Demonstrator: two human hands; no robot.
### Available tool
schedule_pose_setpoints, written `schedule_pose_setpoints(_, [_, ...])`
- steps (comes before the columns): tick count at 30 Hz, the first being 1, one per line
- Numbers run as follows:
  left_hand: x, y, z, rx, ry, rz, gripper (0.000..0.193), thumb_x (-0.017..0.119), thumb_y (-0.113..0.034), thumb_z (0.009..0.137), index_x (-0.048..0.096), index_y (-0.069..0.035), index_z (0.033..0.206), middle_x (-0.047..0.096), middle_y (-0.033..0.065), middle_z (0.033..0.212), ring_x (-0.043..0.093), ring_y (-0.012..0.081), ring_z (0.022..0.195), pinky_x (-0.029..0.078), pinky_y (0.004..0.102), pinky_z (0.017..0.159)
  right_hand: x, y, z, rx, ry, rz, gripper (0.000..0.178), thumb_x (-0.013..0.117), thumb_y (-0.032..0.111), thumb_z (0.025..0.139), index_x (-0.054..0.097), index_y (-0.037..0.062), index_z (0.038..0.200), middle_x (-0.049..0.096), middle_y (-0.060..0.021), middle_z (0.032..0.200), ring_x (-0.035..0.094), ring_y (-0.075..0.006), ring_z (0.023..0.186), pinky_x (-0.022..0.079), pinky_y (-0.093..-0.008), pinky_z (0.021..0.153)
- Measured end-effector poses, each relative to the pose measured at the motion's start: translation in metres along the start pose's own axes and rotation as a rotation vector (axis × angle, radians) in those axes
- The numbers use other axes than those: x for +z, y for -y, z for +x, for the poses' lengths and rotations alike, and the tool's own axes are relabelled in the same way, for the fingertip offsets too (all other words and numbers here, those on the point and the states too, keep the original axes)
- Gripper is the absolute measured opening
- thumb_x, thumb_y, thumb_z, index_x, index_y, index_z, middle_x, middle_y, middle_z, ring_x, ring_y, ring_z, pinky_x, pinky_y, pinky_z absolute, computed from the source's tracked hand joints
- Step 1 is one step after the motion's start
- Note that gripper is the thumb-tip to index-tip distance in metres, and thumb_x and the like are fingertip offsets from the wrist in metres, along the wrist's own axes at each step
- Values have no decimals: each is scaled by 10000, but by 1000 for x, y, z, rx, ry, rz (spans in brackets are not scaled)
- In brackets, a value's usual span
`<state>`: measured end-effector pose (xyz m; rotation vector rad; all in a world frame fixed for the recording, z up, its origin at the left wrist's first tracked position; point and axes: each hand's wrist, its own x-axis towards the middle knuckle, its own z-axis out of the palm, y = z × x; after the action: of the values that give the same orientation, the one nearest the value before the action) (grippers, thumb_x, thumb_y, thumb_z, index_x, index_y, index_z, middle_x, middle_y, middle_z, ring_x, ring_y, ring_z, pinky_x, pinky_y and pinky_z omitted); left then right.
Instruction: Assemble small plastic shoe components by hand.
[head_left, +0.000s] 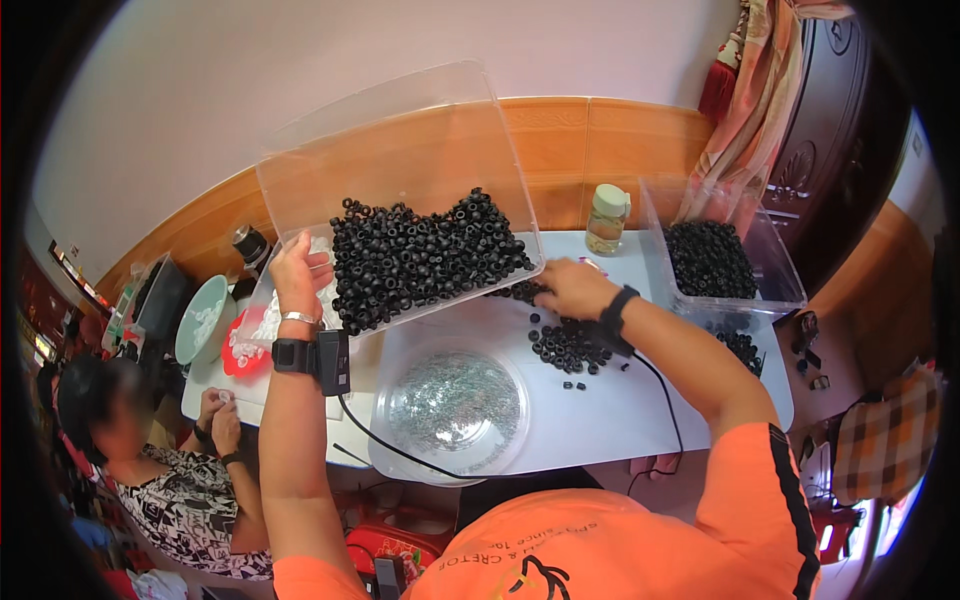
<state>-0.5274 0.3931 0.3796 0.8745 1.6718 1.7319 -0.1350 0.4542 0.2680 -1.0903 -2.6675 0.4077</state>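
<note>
A person in an orange T-shirt (600, 545) works with both bare hands at a white table (620, 430), seen from above. A large, clear, rectangular plastic box (390, 150) is tilted up over the table's far side, its mouth toward the wearer, and a heap of small black ring-shaped parts (430, 255) lies inside it. The left hand (300, 277) is at the box's left side, palm showing, with thumb and fingers extended and parted. The right hand (578, 288) is at the box's lower right corner, fingers bent; whether they pinch the box edge or the loose parts beneath cannot be told. Just below that hand, a loose pile of the same black parts (570, 345) lies on the table. Nearer the wearer stands a round, clear plastic tub (525, 415) holding tiny glittering pieces (455, 400). To the right, a second clear plastic box (785, 285) holds more black parts (710, 258), and a clear jar with a pale green lid (608, 220) stands between the two boxes. On the left, near a pale green bowl (186, 335), a co-worker in a black-and-white patterned top (190, 515) holds a small white piece (226, 397) in their fingers.
</note>
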Motion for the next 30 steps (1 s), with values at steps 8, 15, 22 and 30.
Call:
schedule_pose_setpoints(8, [5, 6, -3, 8, -33, 16, 406, 599, -340, 913, 615, -45, 1190, 639, 113, 817, 610, 211, 624, 507, 308, 579, 23, -23, 19, 316, 265, -124, 563, 533, 487, 917, 546, 72, 1297, 503, -215, 1303, 451, -397, 1237, 396, -462, 1030])
schedule_pose_setpoints(15, [6, 6, -1, 25, 0, 14, 409, 613, -335, 907, 613, -39, 1190, 638, 120, 830, 607, 206, 626, 510, 304, 583, 26, -7, -21, 147, 245, -27, 585, 500, 501, 927, 522, 92, 1345, 489, -215, 1334, 443, -398, 1245, 393, -466, 1037])
schedule_pose_setpoints(22, [3, 7, 0, -48, -11, -3, 405, 619, -331, 902, 614, -51, 1195, 644, 142, 839, 618, 222, 636, 518, 313, 582, 4, 13, -43, 51, 309, 5, 574, 510, 479, 938, 507, 81, 1351, 467, -228, 1366, 447, -381, 1255, 401, -451, 1036])
schedule_pose_setpoints(30, [5, 14, -5, -32, -17, -6, 440, 615, -331, 904, 598, -42, 1235, 646, 159, 866, 627, 237, 659, 529, 324, 603, 16, -8, 29, 9, 134, 128, 557, 652, 374, 808, 583, 68, 1268, 567, -214, 1266, 537, -384, 1162, 456, -438, 974])
